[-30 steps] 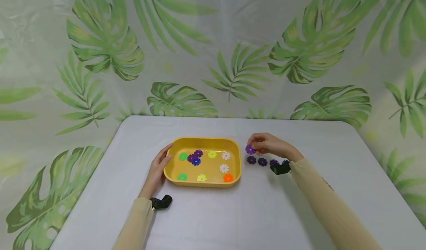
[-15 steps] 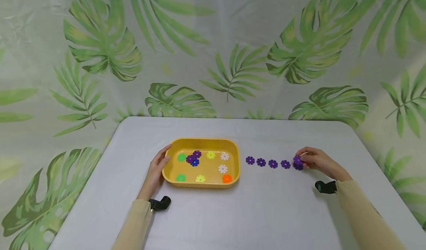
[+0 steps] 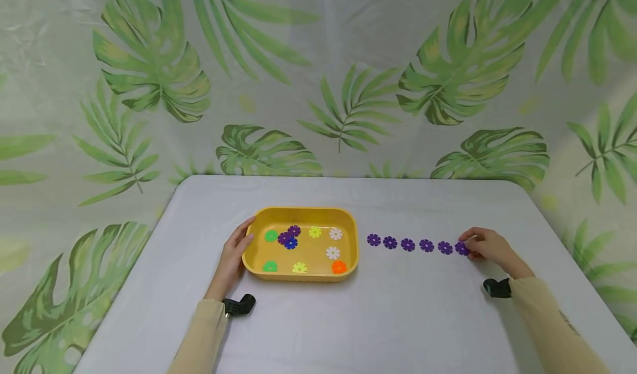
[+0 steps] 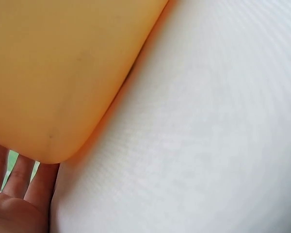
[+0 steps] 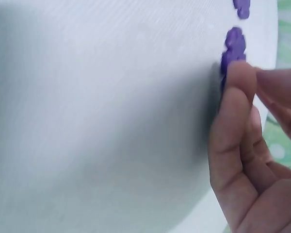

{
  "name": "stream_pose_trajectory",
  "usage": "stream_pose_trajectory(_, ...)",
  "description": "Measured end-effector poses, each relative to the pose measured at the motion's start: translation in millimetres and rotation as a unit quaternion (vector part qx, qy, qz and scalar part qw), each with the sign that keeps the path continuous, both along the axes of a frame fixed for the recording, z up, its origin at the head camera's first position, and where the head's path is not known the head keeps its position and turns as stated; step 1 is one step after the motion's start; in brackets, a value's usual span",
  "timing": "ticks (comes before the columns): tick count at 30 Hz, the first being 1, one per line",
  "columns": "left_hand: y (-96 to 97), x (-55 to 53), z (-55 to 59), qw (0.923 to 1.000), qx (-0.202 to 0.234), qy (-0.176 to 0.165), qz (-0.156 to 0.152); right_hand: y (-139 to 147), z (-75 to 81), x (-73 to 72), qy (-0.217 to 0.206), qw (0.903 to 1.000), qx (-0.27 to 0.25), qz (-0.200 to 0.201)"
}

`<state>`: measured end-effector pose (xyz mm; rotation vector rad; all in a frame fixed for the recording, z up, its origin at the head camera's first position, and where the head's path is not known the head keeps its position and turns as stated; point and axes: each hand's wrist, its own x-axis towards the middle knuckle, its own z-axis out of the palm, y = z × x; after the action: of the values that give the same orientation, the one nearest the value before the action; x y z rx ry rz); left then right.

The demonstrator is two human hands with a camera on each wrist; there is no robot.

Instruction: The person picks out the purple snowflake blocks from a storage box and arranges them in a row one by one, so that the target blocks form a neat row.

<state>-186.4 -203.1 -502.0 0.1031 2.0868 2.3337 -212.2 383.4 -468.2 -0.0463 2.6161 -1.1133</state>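
Note:
A yellow tray [image 3: 301, 278] holds several coloured snowflake discs. My left hand [image 3: 231, 258] rests against the tray's left end, with fairly straight fingers in the left wrist view and the fingertips hidden behind the tray wall. To the tray's right, purple snowflake discs [image 3: 408, 245] lie flat in a sideways row. At the row's right end my right hand [image 3: 490, 247] pinches one purple snowflake disc [image 3: 460, 248] between thumb and fingers, low at the table. In the right wrist view that disc [image 5: 235, 43] is partly covered by a fingertip.
Inside the tray lie green [image 3: 271, 235], yellow [image 3: 315, 232], white [image 3: 333, 253], orange [image 3: 339, 267], blue [image 3: 291, 243] and purple discs, some overlapping. The white-covered table [image 3: 388, 324] ends at a leaf-patterned cloth backdrop [image 3: 348, 114].
My right hand has moved from near the tray to the row's right end, bringing a purple snowflake disc down there. My left hand has stayed at the tray.

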Motion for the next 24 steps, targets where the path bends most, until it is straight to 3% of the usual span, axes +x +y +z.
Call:
stream_pose_trajectory(4, 0.2, 0.8, 1.4, 1.0000, 0.000, 0.001, 0.001, -18.8, 7.4, -4.9, 0.027, 0.9996, 0.008, 0.000)
stream_pose_trajectory(9, 1.2, 1.1, 2.4, 1.0000, 0.002, 0.000, 0.002, -59.1, 25.5, -11.1, 0.029, 0.9955, -0.085, 0.030)
stream_pose_trajectory(14, 1.5, 0.4, 1.4, 1.0000, 0.000, -0.003, 0.005, -112.8, 42.7, -22.6, -0.002, 0.9822, -0.170, 0.079)
stream_pose_trajectory(24, 0.5, 0.3, 1.4, 1.0000, 0.000, -0.006, 0.006, -235.0, 60.7, -41.3, -0.069, 0.9637, -0.215, 0.143)
